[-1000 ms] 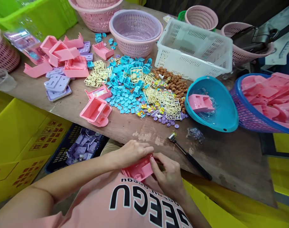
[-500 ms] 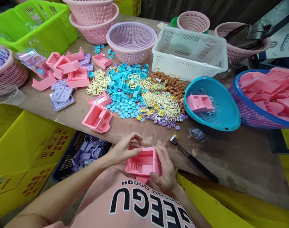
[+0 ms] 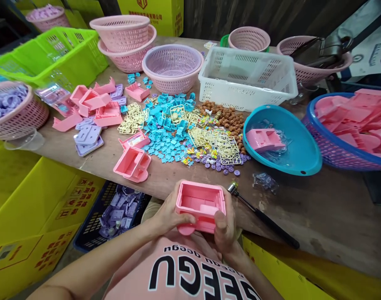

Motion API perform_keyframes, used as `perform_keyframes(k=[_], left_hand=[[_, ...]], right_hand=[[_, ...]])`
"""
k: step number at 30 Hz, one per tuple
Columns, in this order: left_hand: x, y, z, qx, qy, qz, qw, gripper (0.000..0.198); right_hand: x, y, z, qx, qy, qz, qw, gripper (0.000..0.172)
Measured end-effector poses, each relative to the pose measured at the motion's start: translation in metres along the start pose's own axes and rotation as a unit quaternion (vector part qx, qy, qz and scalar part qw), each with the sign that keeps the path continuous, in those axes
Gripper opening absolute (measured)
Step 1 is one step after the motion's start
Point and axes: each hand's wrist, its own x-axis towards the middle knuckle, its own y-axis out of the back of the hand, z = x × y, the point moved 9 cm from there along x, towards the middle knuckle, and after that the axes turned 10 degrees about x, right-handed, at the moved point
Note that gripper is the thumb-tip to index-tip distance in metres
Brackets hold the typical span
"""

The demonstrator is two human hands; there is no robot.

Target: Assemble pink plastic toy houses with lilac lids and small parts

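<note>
– Raised and turned since a second ago: the shell (image 3: 200,206), then pressed low against the shirt, is now held up with its open side shown to the camera.

– How much can be counted as done?

– Little, it is judged. The inside is seen bare, with only moulded ribs and steps and no blue or purple piece seated in it. A rounded tab is seen at the lower left corner; whether it belongs to the moulding cannot be told.

– And what is left?

– Most of it, it would seem. The blue pieces (image 3: 165,133) and purple discs (image 3: 223,166) are spread well beyond the fingertips, untouched. A second shell (image 3: 132,163) is laid beyond the left hand and to its left.

– How is the shell gripped?

– By both hands, close to the chest. The left hand (image 3: 167,214) is curled about the left end, with the thumb laid along the lower edge. The right hand (image 3: 225,227) is closed on the right end, the thumb pressed on the near rim and the fingers hidden behind.

– Is anything else within reach?

– A hammer (image 3: 262,216) is seen just right of the right hand, untouched.
</note>
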Motion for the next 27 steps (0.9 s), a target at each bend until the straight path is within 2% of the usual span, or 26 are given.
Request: perform_keyframes(k=[2, 5, 7, 8, 9, 10, 12, 13, 14, 15, 16, 17, 19, 21, 22, 25, 27], left_hand=[[0.002, 0.001, 0.001, -0.004, -0.002, 0.006, 1.0, 0.091], [0.01, 0.007, -0.007, 0.001, 0.033, 0.001, 0.999, 0.078], [0.022, 0.015, -0.02, -0.014, 0.081, -0.014, 0.996, 0.067], [0.029, 0.019, -0.028, -0.02, 0.111, -0.028, 0.993, 0.062], [0.035, 0.024, -0.036, -0.018, 0.141, -0.045, 0.989, 0.059], [0.042, 0.03, -0.044, -0.005, 0.171, -0.064, 0.983, 0.057], [0.054, 0.042, -0.058, 0.058, 0.214, -0.093, 0.971, 0.053], [0.059, 0.049, -0.062, 0.104, 0.22, -0.098, 0.965, 0.052], [0.064, 0.056, -0.062, 0.158, 0.216, -0.098, 0.959, 0.051], [0.068, 0.061, -0.06, 0.217, 0.204, -0.094, 0.95, 0.05], [0.071, 0.066, -0.056, 0.275, 0.187, -0.085, 0.939, 0.049], [0.073, 0.068, -0.049, 0.323, 0.168, -0.075, 0.928, 0.049], [0.07, 0.068, -0.037, 0.376, 0.147, -0.068, 0.912, 0.052], [0.065, 0.062, -0.032, 0.372, 0.154, -0.084, 0.911, 0.062], [0.062, 0.059, -0.031, 0.36, 0.162, -0.097, 0.914, 0.066], [0.059, 0.054, -0.029, 0.331, 0.172, -0.113, 0.921, 0.061], [0.061, 0.054, -0.029, 0.33, 0.168, -0.112, 0.922, 0.055]], right_hand=[[0.004, 0.0, -0.001, 0.007, 0.0, 0.007, 1.0, 0.062], [0.009, -0.002, 0.013, 0.003, -0.033, -0.028, 0.999, 0.056], [0.014, 0.005, 0.023, -0.059, -0.028, -0.073, 0.995, 0.051], [0.017, 0.014, 0.026, -0.123, -0.007, -0.08, 0.989, 0.051], [0.02, 0.028, 0.029, -0.208, 0.018, -0.072, 0.975, 0.051], [0.023, 0.045, 0.032, -0.308, 0.039, -0.048, 0.949, 0.051], [0.026, 0.079, 0.042, -0.494, 0.034, -0.008, 0.869, 0.043], [0.026, 0.09, 0.049, -0.556, 0.022, -0.008, 0.831, 0.034], [0.024, 0.096, 0.057, -0.593, 0.013, -0.023, 0.805, 0.027], [0.021, 0.097, 0.062, -0.607, 0.011, -0.045, 0.794, 0.025], [0.018, 0.095, 0.064, -0.6, 0.016, -0.06, 0.797, 0.025], [0.014, 0.089, 0.064, -0.577, 0.021, -0.069, 0.813, 0.025], [0.009, 0.073, 0.055, -0.489, 0.023, -0.067, 0.869, 0.024], [0.009, 0.053, 0.042, -0.374, 0.008, -0.073, 0.924, 0.022], [0.011, 0.042, 0.035, -0.325, 0.001, -0.086, 0.942, 0.021], [0.017, 0.014, 0.01, -0.25, -0.007, -0.132, 0.959, 0.022], [0.021, 0.006, -0.008, -0.221, 0.02, -0.135, 0.966, 0.025]])
